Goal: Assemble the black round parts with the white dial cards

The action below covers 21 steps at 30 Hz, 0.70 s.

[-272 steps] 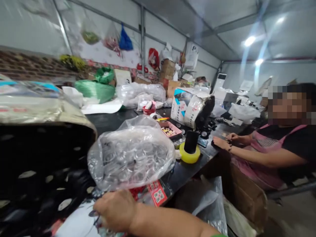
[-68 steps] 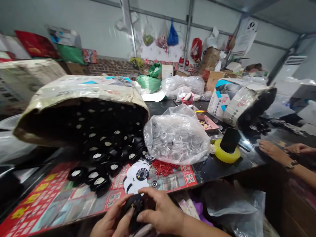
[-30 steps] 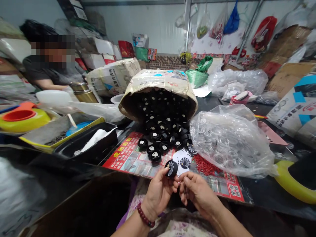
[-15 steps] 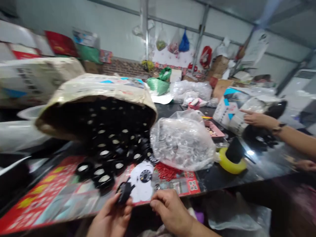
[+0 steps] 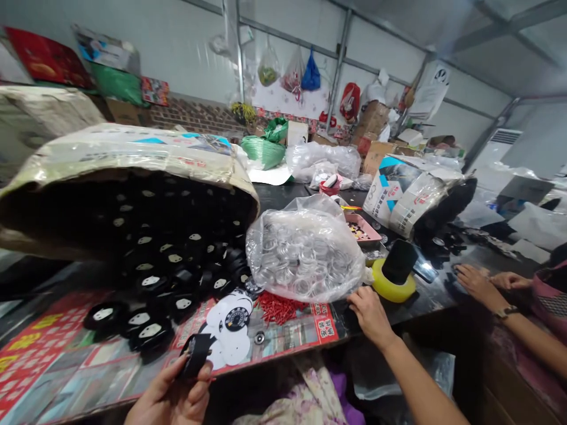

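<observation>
My left hand holds a black round plastic part up on its edge, above the front of the table. My right hand is at the lower right edge of a clear plastic bag full of transparent rings. Its fingers are loosely bent and partly apart, with no object visible in them. Between my hands lie white paper discs, a black printed dial, a pile of red small pieces and a small round metal part.
A big sack on its side spills black round parts. Right of the bag, a phone leans in a yellow tape roll. Behind are a pink tray and another sack. A co-worker's hands rest at the right.
My right hand has moved right, from beside my left hand to the bag's edge. My left hand still holds the black part. The co-worker's hand has come down from the right sack.
</observation>
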Motion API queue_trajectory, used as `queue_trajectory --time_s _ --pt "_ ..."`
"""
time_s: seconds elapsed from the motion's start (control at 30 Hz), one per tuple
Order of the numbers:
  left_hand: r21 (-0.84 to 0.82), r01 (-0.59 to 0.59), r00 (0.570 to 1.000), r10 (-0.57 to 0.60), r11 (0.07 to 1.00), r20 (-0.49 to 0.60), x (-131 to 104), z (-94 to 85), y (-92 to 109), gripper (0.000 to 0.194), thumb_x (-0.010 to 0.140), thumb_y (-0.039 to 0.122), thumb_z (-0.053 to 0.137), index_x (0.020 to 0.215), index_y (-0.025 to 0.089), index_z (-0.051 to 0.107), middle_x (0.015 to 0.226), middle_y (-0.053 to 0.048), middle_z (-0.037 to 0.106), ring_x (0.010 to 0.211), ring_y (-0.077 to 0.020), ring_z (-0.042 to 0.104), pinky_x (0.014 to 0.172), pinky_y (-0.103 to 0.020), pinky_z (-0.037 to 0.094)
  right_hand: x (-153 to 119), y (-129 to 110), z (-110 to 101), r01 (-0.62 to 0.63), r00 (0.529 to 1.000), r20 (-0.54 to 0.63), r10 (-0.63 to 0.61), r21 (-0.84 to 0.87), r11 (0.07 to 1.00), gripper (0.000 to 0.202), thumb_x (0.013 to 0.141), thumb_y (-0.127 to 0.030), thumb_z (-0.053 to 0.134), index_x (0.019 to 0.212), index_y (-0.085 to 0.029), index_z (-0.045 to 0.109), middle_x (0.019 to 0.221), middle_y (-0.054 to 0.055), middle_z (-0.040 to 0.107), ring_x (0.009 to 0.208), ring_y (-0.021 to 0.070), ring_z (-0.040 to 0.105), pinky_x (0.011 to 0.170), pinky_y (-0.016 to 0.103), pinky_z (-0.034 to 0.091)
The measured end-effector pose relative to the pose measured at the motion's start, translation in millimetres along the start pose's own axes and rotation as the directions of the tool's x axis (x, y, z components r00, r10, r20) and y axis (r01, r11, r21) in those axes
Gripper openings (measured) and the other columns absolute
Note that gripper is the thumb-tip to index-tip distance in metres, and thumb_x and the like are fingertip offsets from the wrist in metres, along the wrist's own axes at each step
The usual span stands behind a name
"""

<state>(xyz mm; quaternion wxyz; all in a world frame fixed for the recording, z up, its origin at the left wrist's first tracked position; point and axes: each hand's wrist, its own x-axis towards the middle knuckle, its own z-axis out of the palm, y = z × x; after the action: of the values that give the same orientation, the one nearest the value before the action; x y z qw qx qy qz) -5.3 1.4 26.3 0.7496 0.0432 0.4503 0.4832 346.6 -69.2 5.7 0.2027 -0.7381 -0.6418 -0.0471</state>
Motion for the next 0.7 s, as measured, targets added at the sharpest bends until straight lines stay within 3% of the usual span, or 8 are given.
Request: queue_trajectory --time_s 0.1,0.2,0.33,0.43,0.57,0.7 --pt "0.013 0.003 0.999 -0.003 1.000 0.039 -2.0 -2.3 -0.4 0.019 0.085 0.012 0.041 0.072 0.013 0.055 0.058 -0.004 0.057 0.039 -0.0060 0.046 0.033 -0.015 0.040 -8.6 -3.9 0.7 0.045 0.999 0.010 -0.045 -0.007 0.999 0.017 0.085 -0.012 0.047 0.086 -0.020 0.063 0.093 0.008 0.060 0.093 0.0234 0.050 0.081 0.037 0.040" --pt "0.023 -0.011 0.996 0.009 1.000 0.089 -1.1 -7.2 -3.0 0.021 0.086 0.012 0.039 0.076 0.012 0.057 0.059 -0.004 0.057 0.039 -0.0052 0.045 0.033 -0.013 0.039 -19.8 -2.9 1.6 0.086 0.996 0.027 -0.086 0.005 0.996 0.019 0.088 -0.017 0.048 0.101 -0.019 0.062 0.106 0.011 0.061 0.106 0.0249 0.051 0.090 0.041 0.040" --pt "0.022 -0.001 0.993 -0.002 1.000 0.115 2.1 -12.6 -5.3 0.021 0.087 0.011 0.039 0.079 0.011 0.058 0.060 -0.004 0.058 0.040 -0.0051 0.047 0.034 -0.013 0.040 -30.3 8.3 6.3 0.116 0.989 0.094 -0.112 -0.034 0.993 0.049 0.087 -0.039 0.052 0.131 -0.017 0.047 0.131 0.015 0.053 0.125 0.0309 0.041 0.102 0.053 0.031" --pt "0.021 -0.005 0.995 0.003 1.000 0.095 3.8 -13.1 -4.2 0.021 0.088 0.012 0.039 0.078 0.011 0.057 0.060 -0.005 0.059 0.040 -0.0056 0.048 0.035 -0.013 0.040 -38.4 13.1 13.8 0.152 0.979 0.147 -0.141 -0.065 0.986 0.056 0.086 -0.044 0.053 0.132 -0.015 0.046 0.137 0.017 0.047 0.129 0.0316 0.038 0.104 0.054 0.031" --pt "-0.015 -0.020 0.996 0.021 1.000 0.086 -1.1 -6.8 -0.7 0.022 0.088 0.011 0.038 0.077 0.011 0.056 0.057 -0.005 0.059 0.039 -0.0061 0.049 0.035 -0.014 0.041 -57.3 5.9 28.6 0.220 0.975 -0.011 -0.222 -0.080 0.972 0.038 0.091 -0.025 0.044 0.126 -0.015 0.054 0.130 0.014 0.055 0.126 0.0278 0.044 0.102 0.049 0.037" --pt "-0.079 -0.018 0.995 0.026 0.997 0.099 -13.1 2.4 3.2 0.020 0.090 0.013 0.038 0.077 0.012 0.054 0.054 -0.003 0.058 0.038 -0.0057 0.048 0.034 -0.013 0.040 -70.2 -2.3 37.0 0.312 0.927 -0.210 -0.310 -0.028 0.950 0.036 0.087 -0.013 0.039 0.114 -0.019 0.063 0.113 0.011 0.066 0.111 0.0259 0.056 0.093 0.045 0.046"
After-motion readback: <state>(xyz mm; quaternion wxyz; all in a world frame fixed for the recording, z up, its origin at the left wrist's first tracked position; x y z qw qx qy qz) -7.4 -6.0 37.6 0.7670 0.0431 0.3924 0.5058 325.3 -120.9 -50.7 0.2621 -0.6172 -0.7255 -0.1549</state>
